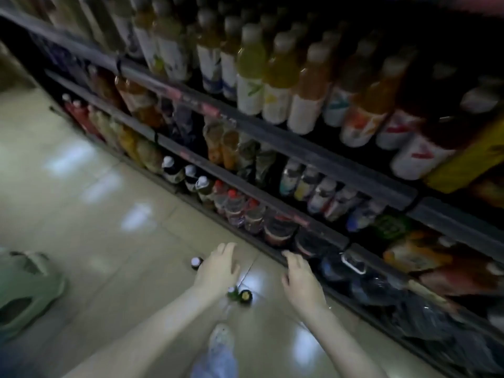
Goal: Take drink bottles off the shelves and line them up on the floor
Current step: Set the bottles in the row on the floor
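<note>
Blurred downward view of a dark metal shelving rack (300,148) stocked with rows of plastic drink bottles (275,77), beside a glossy beige tiled floor (109,214). Three small bottles stand on the floor near the foot of the rack: a dark bottle with a white cap (197,262), a green bottle (231,292) and, just beside it, a dark bottle with a yellow cap (246,296). The left hand (218,264) hangs over them, fingers loose and grasping nothing; the right hand (300,279), likewise extended and empty, reaches to the foot of the rack.

Beige tiled floor (114,214); dark grey shelves (313,148); yellow, orange drinks, white labels (249,96).
</note>
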### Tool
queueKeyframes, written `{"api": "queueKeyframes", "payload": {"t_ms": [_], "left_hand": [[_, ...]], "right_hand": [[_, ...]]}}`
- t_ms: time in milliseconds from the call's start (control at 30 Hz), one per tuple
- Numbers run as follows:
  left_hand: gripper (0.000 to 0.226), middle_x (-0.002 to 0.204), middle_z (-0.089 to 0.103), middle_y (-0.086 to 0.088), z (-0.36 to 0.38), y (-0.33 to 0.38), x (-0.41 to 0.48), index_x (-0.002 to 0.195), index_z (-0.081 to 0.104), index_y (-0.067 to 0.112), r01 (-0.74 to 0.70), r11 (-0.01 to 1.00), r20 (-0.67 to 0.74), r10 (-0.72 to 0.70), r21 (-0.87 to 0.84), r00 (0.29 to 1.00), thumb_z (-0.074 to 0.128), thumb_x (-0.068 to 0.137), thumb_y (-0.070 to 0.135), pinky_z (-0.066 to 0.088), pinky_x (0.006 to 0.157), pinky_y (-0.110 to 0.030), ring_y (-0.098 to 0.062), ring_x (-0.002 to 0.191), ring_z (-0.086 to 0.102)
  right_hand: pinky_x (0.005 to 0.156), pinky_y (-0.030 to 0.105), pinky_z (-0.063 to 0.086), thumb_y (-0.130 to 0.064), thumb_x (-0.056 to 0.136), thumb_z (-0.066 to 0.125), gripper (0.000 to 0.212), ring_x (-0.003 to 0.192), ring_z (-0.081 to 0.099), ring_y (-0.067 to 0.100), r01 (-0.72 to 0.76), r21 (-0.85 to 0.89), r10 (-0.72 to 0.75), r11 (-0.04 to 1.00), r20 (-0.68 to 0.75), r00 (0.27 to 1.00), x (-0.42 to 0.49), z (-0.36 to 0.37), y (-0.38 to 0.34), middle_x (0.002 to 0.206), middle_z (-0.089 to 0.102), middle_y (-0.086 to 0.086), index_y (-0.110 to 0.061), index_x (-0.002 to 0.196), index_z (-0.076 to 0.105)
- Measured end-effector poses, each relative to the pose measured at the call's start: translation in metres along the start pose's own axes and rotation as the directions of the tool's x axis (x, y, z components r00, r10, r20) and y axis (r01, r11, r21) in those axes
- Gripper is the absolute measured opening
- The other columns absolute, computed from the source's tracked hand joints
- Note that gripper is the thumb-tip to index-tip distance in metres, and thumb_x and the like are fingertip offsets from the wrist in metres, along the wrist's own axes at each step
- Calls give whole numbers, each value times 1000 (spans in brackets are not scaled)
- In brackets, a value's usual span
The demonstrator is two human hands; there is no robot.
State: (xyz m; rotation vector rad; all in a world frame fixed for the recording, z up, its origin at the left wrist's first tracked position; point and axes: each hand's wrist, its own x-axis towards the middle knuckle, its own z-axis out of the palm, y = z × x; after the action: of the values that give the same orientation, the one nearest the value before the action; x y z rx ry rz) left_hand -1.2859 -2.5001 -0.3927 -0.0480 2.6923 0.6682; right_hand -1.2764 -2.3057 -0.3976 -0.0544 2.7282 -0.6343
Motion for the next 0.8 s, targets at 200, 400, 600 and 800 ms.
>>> {"api": "queueKeyframes", "payload": {"t_ms": [200, 400, 600, 800], "left_hand": [[52, 100, 62, -10, 71, -158, 67, 119, 58, 7, 116, 991, 148, -105, -65, 983, 37, 80, 33, 47, 53, -29, -31, 73, 66], [49, 139, 41, -4, 187, -271, 112, 139, 40, 14, 120, 993, 226, -112, -22, 968, 38, 92, 26, 47, 87, -38, -27, 117, 49], [52, 148, 31, 4, 255, -325, 111, 145, 31, 20, 161, 985, 233, -143, -63, 962, 47, 96, 20, 43, 88, -31, -19, 124, 44], [57, 152, 25, 5, 236, -328, 91, 147, 27, 20, 152, 983, 255, -121, -107, 959, 50, 95, 20, 38, 92, -24, -17, 128, 41]], "right_hand": [[81, 27, 51, -9, 72, 76, 63, 100, 64, 24, -84, -55, 96, 995, 266, 959, 82, 199, 1, 116, 63, 9, -10, 130, 52], [75, 27, 55, -7, 59, 85, 75, 95, 65, 28, 18, -262, 88, 965, 387, 918, 153, 392, 31, 117, 60, 20, 0, 128, 55], [91, 38, 45, -1, 92, 42, 53, 120, 46, 35, 116, -469, 105, 875, 420, 901, 197, 494, 57, 138, 35, 21, -10, 142, 27], [63, 34, 54, -1, 65, 78, 38, 91, 62, 34, 320, -373, -106, 871, 493, 863, 189, 450, 35, 107, 59, 19, 3, 101, 65]]}}
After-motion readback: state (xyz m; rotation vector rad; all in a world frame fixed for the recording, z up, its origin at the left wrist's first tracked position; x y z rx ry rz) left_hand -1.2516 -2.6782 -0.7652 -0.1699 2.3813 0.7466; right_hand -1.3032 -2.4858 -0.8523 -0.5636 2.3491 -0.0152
